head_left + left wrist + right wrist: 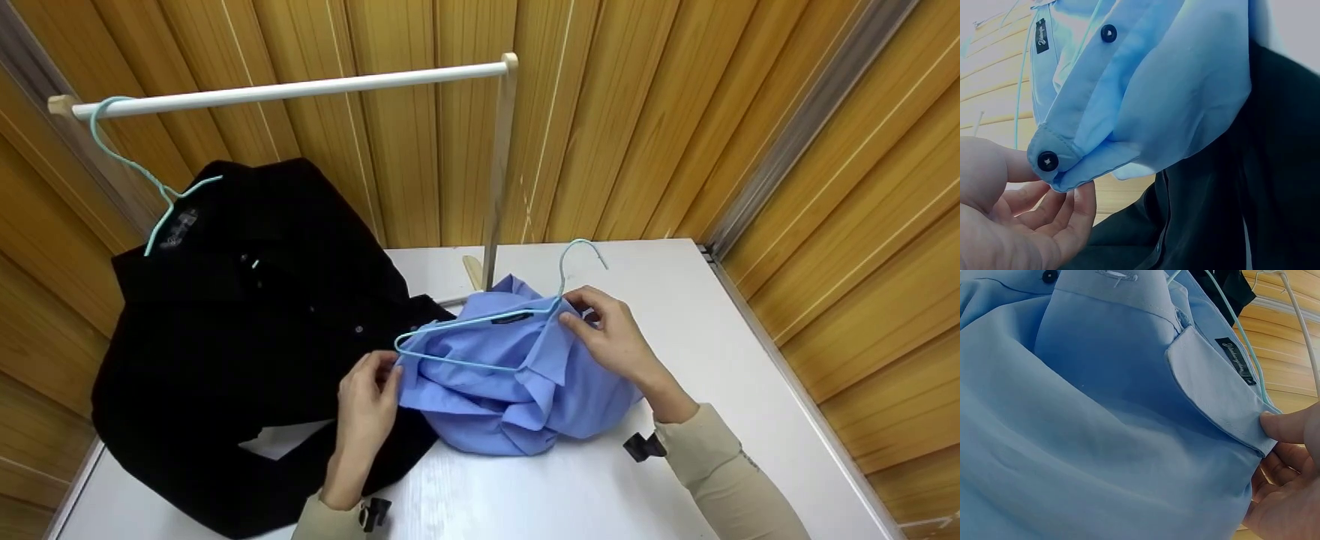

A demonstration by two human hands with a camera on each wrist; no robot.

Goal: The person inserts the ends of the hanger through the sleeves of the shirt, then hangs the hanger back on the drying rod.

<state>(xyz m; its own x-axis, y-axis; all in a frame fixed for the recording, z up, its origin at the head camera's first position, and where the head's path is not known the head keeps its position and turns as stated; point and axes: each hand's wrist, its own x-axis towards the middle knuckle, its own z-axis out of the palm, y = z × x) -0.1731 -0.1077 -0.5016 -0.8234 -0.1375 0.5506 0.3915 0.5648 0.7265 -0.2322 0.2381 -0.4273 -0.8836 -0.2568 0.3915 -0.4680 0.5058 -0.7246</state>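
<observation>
A light blue shirt (480, 412) lies bunched on the white table, its collar spread around a mint-green wire hanger (457, 362). My left hand (369, 394) pinches the shirt's buttoned front edge beside the hanger's left end; in the left wrist view a dark button (1048, 161) sits right by the thumb. With thumb and fingers my right hand (611, 334) grips the collar (1219, 394) just under the hanger's hook (564, 262). A black label (1235, 361) shows inside the neck. Part of the hanger is hidden within the shirt.
A black shirt (247, 337) hangs on another mint-green hanger (161, 187) from the white rail (300, 91) at left, its lower part spread over the table (720, 352). The rack's post (501, 172) stands behind the blue shirt. Wood-panelled walls (615, 112) enclose the table.
</observation>
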